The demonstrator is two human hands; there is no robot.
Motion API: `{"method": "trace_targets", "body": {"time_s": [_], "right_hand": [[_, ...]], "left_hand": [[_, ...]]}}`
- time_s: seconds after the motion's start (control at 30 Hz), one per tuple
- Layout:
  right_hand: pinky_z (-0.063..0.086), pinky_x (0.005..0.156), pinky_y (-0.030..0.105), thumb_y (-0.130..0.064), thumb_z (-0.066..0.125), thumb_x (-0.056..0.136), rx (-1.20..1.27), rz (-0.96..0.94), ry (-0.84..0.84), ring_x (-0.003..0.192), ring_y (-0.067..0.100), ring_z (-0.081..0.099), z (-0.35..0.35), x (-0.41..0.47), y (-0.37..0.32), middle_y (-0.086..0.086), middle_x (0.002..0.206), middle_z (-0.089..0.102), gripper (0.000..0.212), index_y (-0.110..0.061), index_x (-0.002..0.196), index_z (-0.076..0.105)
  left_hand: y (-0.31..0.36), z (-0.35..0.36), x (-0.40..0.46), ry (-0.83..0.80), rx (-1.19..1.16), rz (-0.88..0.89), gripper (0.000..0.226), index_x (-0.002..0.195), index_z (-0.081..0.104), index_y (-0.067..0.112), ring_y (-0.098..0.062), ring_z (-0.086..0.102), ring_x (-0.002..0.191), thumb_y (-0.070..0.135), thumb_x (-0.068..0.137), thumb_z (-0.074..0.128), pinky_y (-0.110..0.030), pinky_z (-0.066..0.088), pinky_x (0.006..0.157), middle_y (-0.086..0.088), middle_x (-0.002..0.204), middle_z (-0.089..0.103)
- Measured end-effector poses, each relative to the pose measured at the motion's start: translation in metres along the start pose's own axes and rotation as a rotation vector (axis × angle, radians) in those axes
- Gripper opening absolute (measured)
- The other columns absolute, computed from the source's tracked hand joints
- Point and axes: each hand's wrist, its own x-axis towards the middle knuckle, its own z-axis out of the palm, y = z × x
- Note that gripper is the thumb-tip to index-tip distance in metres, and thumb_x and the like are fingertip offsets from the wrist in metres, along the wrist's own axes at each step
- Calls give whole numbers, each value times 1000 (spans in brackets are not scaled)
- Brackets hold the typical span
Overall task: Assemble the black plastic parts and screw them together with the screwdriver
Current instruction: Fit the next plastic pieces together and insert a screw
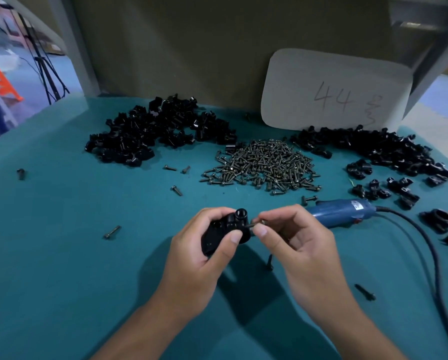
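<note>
Teal cloth covers the table (62,255), bare and smooth at its near edge beneath both hands. The left hand (204,258) grips a black plastic part (223,229) while the right hand (295,242) pinches a screw (254,224) against it. Beyond lie the blue screwdriver (339,211), a glinting screw heap (264,165) and knobbly black piles (150,136).

2 hands (191,258), 1 screwdriver (341,211), 1 screw heap (264,165), perhaps 2 black-part heaps (155,131).

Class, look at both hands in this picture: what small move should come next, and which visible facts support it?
Probably push the screw fully into the black plastic assembly. The right hand pinches it at the assembly's side, the left hand grips the assembly, and the blue electric screwdriver lies untouched on the table.
</note>
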Motion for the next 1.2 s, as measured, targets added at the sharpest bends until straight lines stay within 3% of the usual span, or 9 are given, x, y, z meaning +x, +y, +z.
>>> {"method": "trace_targets", "body": {"time_s": [0.23, 0.4, 0.63, 0.8, 1.0, 1.2], "right_hand": [[52, 74, 16, -27, 79, 71, 65, 60, 20, 79, 8, 68, 1, -1, 2, 1, 82, 74, 19, -15, 83, 72], [53, 74, 17, -28, 79, 70, 36, 31, 29, 79, 7, 68, -1, -1, 0, -1, 82, 74, 14, -20, 81, 74], [53, 73, 16, -23, 77, 72, 67, 33, 49, 77, 7, 68, 0, -2, 3, 1, 80, 74, 23, -8, 89, 70], [53, 72, 16, -19, 77, 74, 54, -14, 8, 76, 6, 69, 3, -4, 3, 1, 81, 75, 9, -19, 82, 74], [53, 74, 17, -23, 76, 77, 32, -29, 47, 78, 7, 68, 1, -4, 4, 2, 82, 74, 16, -14, 89, 71], [55, 77, 20, -22, 77, 77, 46, -23, 53, 81, 12, 69, 3, -4, 9, 6, 84, 74, 11, -18, 86, 72]], "left_hand": [[0, -1, 0, 6, -5, 6, 23, 111, 62, 45, -11, 68, 96, 48, 89, 59, -16, 49, 80, 15, 103, 71], [1, -1, 0, -13, -19, 6, 22, 112, 62, 46, -11, 68, 97, 48, 90, 60, -14, 49, 80, 14, 104, 71], [1, -1, 0, -43, -39, 3, 22, 113, 62, 45, -16, 69, 99, 48, 91, 61, -18, 50, 83, 12, 106, 71], [3, 0, -1, -48, -30, 37, 21, 113, 62, 41, -14, 69, 100, 44, 92, 61, -18, 51, 83, 12, 106, 70], [6, -1, 0, -17, -52, 12, 22, 111, 63, 43, -9, 68, 94, 46, 90, 60, -12, 48, 79, 15, 102, 71], [4, 0, -1, -36, -70, 1, 24, 112, 63, 38, -12, 69, 96, 46, 89, 61, -15, 49, 81, 11, 103, 71]]}}
